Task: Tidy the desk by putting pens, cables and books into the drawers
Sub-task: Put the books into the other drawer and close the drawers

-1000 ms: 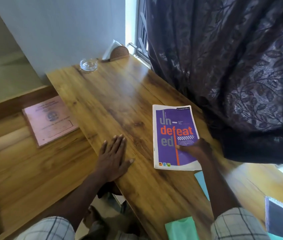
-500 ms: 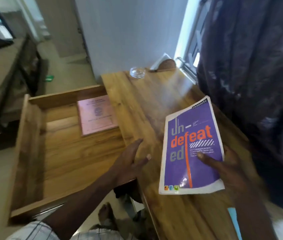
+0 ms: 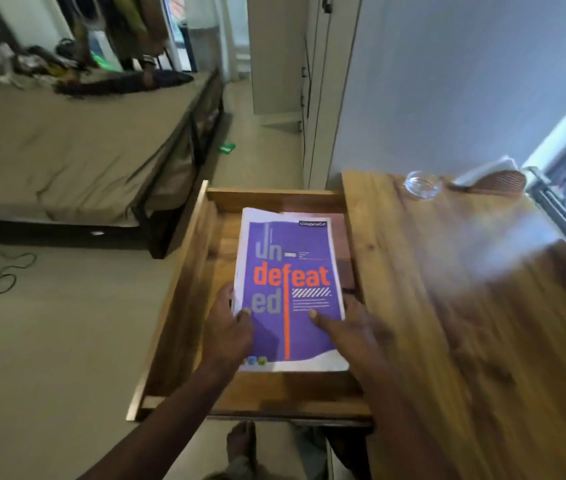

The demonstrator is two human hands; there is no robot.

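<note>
Only one view here, the head cam looking down. There's one purple book (image 3: 292, 289) and the cover reads "un- defeat ed", with "defeat" in big orange letters and "un-" and "ed" in grey. An orange line runs down the cover, there's a small dark label at the top right corner I can't really read, and some tiny white text lines that are too blurry. Three little coloured icons sit at the bottom left of the cover.

The book is over the open wooden drawer (image 3: 184, 271), long axis running away from the person, top of the cover pointing at the far drawer wall, so the text reads upright from here. Can't tell if it's resting flat on the bottom or held just above. A bit of a pinkish book (image 3: 345, 258) peeks out under its right edge.

Two hands on it: left hand (image 3: 227, 327) grips the left edge with the thumb on top of the cover, right hand (image 3: 350, 327) has its thumb pressed on the cover near the right edge.

On the tabletop (image 3: 465, 323) to the right, one clear glass dish (image 3: 421, 184) and one brown woven holder (image 3: 501, 180) at the far end. A bed (image 3: 67, 150) is off to the left, one bare foot (image 3: 240, 441) below the drawer.
</note>
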